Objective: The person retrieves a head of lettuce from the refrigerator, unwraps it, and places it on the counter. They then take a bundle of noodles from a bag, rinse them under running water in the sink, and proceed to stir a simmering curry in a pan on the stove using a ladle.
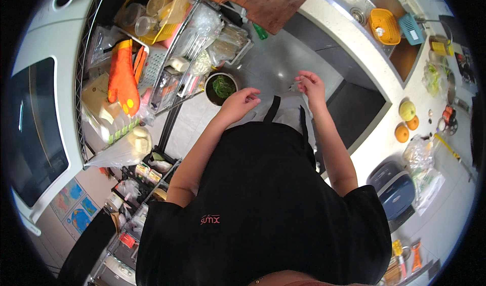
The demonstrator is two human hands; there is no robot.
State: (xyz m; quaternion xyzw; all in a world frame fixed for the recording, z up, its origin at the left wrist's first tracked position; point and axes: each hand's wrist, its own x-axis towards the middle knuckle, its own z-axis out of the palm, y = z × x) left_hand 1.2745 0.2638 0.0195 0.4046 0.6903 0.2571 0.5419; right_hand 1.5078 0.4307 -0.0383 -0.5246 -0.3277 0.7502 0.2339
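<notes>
My left hand is held in front of my waist, fingers bent and apart from the thumb, holding nothing. It is beside a round pot with leafy greens in dark liquid, and does not appear to touch it. To the right, my right hand is raised with loosely curled fingers and nothing visible in it. Between and below the hands is a pale grey garment with black straps, partly hidden by my black shirt.
A wire rack with baskets, bags and an orange oven mitt stands left. Ahead lies a wooden cutting board. The right-hand counter bears fruit, bags and a dark blue appliance; beyond is a sink with a yellow basket.
</notes>
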